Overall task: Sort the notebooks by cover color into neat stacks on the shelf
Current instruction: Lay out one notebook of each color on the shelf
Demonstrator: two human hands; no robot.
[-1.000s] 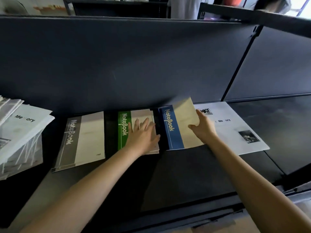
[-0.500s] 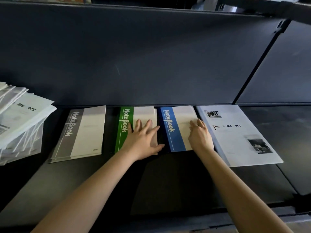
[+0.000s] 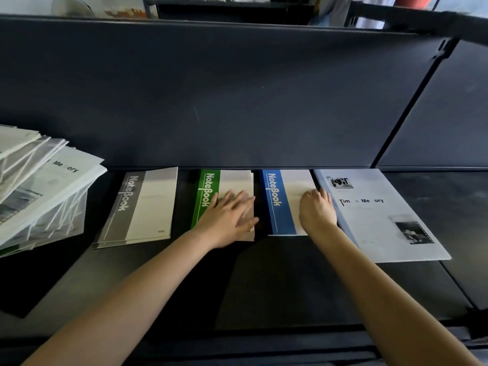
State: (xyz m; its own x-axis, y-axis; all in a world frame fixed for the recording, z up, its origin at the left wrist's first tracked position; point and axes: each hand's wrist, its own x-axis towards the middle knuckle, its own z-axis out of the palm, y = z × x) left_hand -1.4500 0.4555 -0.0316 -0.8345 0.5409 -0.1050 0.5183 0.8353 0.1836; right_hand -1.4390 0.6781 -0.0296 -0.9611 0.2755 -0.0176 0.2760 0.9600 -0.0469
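Along the shelf's (image 3: 264,286) back edge, the green notebooks (image 3: 208,196) and the blue notebook (image 3: 277,204) are lying side by side, apparently being squared into stacks. Next, the edges need nudging flush. The left hand (image 3: 227,220) is pressing flat on the green notebooks, fingers spread. The right hand (image 3: 317,210), gripping nothing, is pressing the blue notebook's right edge.

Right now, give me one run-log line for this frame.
left hand: flat on green notebook | right hand: resting on blue notebook | grey notebook: untouched | white booklet: beside blue notebook
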